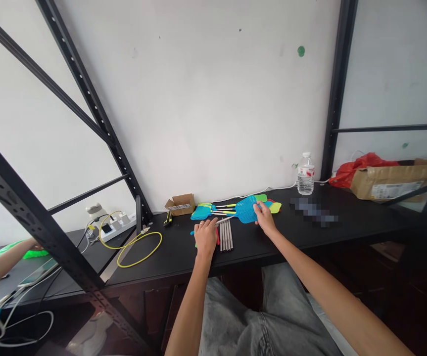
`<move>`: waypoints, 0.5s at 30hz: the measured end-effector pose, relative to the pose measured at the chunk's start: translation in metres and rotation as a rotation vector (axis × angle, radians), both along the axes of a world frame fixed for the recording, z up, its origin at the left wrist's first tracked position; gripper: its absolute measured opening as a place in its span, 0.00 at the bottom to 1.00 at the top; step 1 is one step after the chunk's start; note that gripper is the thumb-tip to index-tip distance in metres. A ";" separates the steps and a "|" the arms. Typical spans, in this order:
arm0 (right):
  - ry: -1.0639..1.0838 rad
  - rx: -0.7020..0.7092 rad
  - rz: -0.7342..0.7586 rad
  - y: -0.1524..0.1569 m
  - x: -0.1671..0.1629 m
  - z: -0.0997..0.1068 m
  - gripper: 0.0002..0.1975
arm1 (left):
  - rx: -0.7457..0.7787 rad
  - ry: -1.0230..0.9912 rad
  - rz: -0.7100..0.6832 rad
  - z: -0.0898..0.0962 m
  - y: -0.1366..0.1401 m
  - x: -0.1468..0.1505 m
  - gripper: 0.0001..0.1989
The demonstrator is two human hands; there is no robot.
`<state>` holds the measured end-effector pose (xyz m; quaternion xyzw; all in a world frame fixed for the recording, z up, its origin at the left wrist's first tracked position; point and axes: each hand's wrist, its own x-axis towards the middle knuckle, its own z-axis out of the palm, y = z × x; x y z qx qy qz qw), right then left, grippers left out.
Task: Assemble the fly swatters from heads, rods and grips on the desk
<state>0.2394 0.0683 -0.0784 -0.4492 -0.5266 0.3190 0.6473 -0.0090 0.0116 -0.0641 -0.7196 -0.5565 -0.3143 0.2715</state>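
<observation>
A blue fly swatter (245, 209) is held level above the black shelf by both of my hands. My left hand (206, 236) is closed round its metal handle, and my right hand (265, 217) grips the edge of its mesh head. Behind it lies a row of other fly swatters (203, 211) with blue, green and yellow heads, their metal shafts side by side. Several silver metal tubes (226, 235) lie parallel just right of my left hand. Part of a red handle (218, 236) shows beside them; my left hand hides the rest.
A small open cardboard box (181, 204) stands at the back, left of the swatters. A yellow cable (139, 249) loops near a power strip (118, 227). At right are a water bottle (306, 174) and a larger carton (395, 180). Metal posts (98, 113) frame the shelf; another person's arm (5, 264) reaches in at far left.
</observation>
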 end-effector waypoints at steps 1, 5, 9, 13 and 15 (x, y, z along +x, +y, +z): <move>0.002 0.002 0.002 0.000 0.000 0.000 0.27 | 0.000 0.003 0.001 0.000 0.000 0.000 0.16; 0.009 0.003 0.007 0.002 0.000 -0.001 0.28 | 0.002 0.015 -0.003 0.000 0.000 0.000 0.16; 0.018 -0.001 0.004 0.002 -0.001 -0.002 0.28 | 0.012 0.004 -0.008 0.004 -0.005 0.002 0.14; 0.022 -0.007 0.006 0.002 -0.001 -0.002 0.28 | -0.006 -0.013 -0.004 0.009 -0.010 0.004 0.10; 0.022 -0.007 0.004 0.001 -0.001 -0.001 0.28 | -0.012 -0.013 -0.012 0.010 -0.011 0.004 0.10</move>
